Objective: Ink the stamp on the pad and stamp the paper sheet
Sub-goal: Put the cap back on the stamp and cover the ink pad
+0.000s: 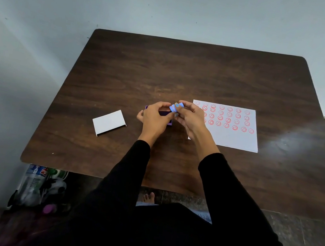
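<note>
A small light-blue cylindrical stamp (175, 107) is pinched between the fingertips of both hands above the table's middle. My right hand (191, 117) grips its upper end; my left hand (155, 116) touches its lower end. Under my left hand lies the purple ink pad (169, 123), mostly hidden. To the right lies the white paper sheet (236, 137), its upper half covered with rows of several red smiley prints; my right hand overlaps its left edge.
A white box lid (109, 122) lies on the dark wooden table (164, 67) left of the hands. Below the table's near-left corner sit plastic bottles and bags (39, 187) on the floor. A grey wall stands behind the table.
</note>
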### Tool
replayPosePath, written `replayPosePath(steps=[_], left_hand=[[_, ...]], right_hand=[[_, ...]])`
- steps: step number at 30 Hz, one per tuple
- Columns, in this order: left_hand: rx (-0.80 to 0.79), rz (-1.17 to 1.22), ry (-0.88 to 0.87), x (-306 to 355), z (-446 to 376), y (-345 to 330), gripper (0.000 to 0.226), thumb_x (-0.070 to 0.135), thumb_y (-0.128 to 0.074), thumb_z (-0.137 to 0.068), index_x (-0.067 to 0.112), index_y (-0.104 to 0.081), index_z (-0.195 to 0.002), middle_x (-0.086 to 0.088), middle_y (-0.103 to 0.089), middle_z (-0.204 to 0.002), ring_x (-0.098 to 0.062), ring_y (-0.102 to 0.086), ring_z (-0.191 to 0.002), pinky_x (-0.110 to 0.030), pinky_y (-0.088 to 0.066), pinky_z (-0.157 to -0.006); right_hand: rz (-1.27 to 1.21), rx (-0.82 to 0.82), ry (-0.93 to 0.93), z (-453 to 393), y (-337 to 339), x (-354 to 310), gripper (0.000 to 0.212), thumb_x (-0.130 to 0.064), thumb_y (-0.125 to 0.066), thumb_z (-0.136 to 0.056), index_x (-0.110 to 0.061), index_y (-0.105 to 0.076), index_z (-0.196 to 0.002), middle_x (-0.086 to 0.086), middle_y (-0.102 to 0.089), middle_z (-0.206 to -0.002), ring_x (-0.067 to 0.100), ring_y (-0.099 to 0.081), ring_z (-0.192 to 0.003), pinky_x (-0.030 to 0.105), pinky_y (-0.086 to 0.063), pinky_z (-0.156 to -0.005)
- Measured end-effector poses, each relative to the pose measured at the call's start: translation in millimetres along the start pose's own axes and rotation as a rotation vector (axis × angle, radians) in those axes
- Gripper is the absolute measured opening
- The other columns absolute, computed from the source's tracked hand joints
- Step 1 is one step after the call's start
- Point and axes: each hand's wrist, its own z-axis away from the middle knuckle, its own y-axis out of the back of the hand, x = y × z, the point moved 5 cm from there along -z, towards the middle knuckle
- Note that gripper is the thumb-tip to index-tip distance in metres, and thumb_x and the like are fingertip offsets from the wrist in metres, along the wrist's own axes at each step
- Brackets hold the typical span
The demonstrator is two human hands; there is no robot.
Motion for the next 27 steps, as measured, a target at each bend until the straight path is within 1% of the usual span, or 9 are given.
replayPosePath(steps=[3,8,10,14,18,21,22,25,27], left_hand=[[-0.004,0.020,-0.001,0,1,-1,0.028,0.037,-0.070,-0.080,0.029,-0.067,-0.107,0.010,-0.071,-0.103,-0.006,-0.057,-0.106,-0.029,-0.019,-0.091],[-0.004,0.047,-0.001,2,3,1,0.031,0.036,-0.071,-0.080,0.026,-0.069,-0.109,0.008,-0.072,-0.105,-0.004,-0.056,-0.104,-0.028,-0.016,-0.089],[-0.008,0.045,-0.004,3,2,1,0.032,0.034,-0.071,-0.080,0.025,-0.069,-0.111,0.006,-0.072,-0.107,-0.004,-0.055,-0.106,-0.028,-0.014,-0.089],[-0.033,0.064,0.013,5,0,-1,0.030,0.032,-0.071,-0.081,0.023,-0.070,-0.109,0.005,-0.071,-0.107,-0.007,-0.053,-0.108,-0.026,-0.014,-0.090],[-0.036,0.083,0.032,7,-4,-2,0.030,0.032,-0.072,-0.081,0.024,-0.070,-0.110,0.004,-0.071,-0.107,-0.015,-0.052,-0.117,-0.010,-0.018,-0.086],[-0.026,0.073,0.021,9,-5,-3,0.029,0.034,-0.072,-0.080,0.025,-0.071,-0.108,0.006,-0.071,-0.108,-0.013,-0.054,-0.113,-0.024,-0.017,-0.090],[-0.031,0.069,0.019,9,-5,-3,0.029,0.034,-0.072,-0.080,0.026,-0.071,-0.108,0.006,-0.071,-0.108,-0.013,-0.055,-0.112,-0.026,-0.016,-0.091],[-0.065,0.056,0.033,8,-6,-6,0.029,0.032,-0.072,-0.080,0.026,-0.070,-0.108,0.006,-0.072,-0.107,-0.013,-0.055,-0.111,-0.028,-0.018,-0.092],[-0.108,0.036,0.060,3,-7,-11,0.032,0.034,-0.075,-0.077,0.028,-0.070,-0.108,0.007,-0.072,-0.105,-0.016,-0.053,-0.113,-0.028,-0.018,-0.094]], right_hand=[[0.005,-0.014,0.003,1,2,-1,0.027,-0.003,-0.067,-0.083,-0.005,-0.061,-0.110,0.015,-0.064,-0.109,0.027,-0.063,-0.104,0.029,-0.056,-0.078],[-0.047,-0.062,-0.047,0,4,1,0.015,-0.006,-0.063,-0.087,-0.008,-0.064,-0.102,0.015,-0.065,-0.106,0.022,-0.066,-0.093,0.025,-0.058,-0.073],[-0.051,-0.081,-0.053,0,6,0,0.017,-0.006,-0.062,-0.087,-0.005,-0.063,-0.104,0.016,-0.065,-0.105,0.021,-0.066,-0.088,0.027,-0.058,-0.076],[-0.049,-0.095,-0.065,1,9,-2,0.023,-0.005,-0.062,-0.087,0.001,-0.062,-0.109,0.017,-0.065,-0.104,0.022,-0.067,-0.088,0.031,-0.058,-0.081],[-0.038,-0.076,-0.060,2,8,-10,0.027,-0.002,-0.064,-0.085,0.003,-0.060,-0.111,0.018,-0.065,-0.106,0.027,-0.066,-0.097,0.036,-0.056,-0.086],[-0.069,-0.071,-0.076,3,8,-13,0.026,-0.001,-0.064,-0.084,0.003,-0.060,-0.110,0.016,-0.065,-0.104,0.024,-0.067,-0.091,0.032,-0.058,-0.079],[-0.082,-0.075,-0.088,4,8,-13,0.024,-0.001,-0.064,-0.084,0.002,-0.060,-0.108,0.016,-0.066,-0.103,0.022,-0.067,-0.088,0.029,-0.059,-0.075],[-0.047,-0.064,-0.108,4,10,-11,0.020,-0.002,-0.065,-0.084,0.000,-0.061,-0.104,0.015,-0.066,-0.102,0.020,-0.068,-0.081,0.025,-0.060,-0.067],[0.040,-0.020,-0.101,-1,12,-9,0.015,-0.004,-0.067,-0.083,-0.003,-0.062,-0.097,0.016,-0.067,-0.103,0.022,-0.068,-0.085,0.027,-0.061,-0.069]])
